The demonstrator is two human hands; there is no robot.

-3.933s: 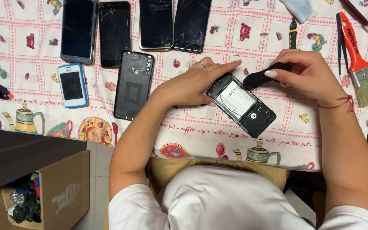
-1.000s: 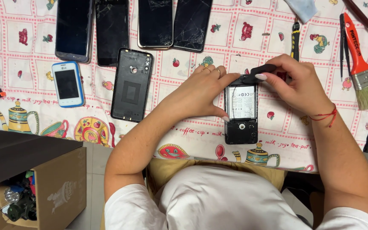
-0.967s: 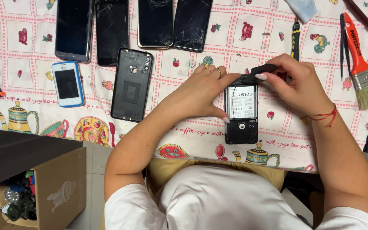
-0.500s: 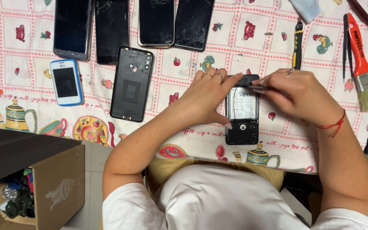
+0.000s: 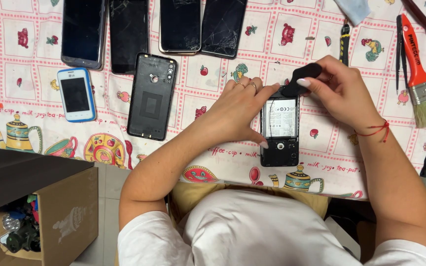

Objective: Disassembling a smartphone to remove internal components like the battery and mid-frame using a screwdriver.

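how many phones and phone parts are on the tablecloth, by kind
Dark-screened phones lying face up in the top row: 4
Small white phone with blue edge: 1
Black phone back cover: 1
Opened black phone under the left hand and right hand: 1
Total: 7
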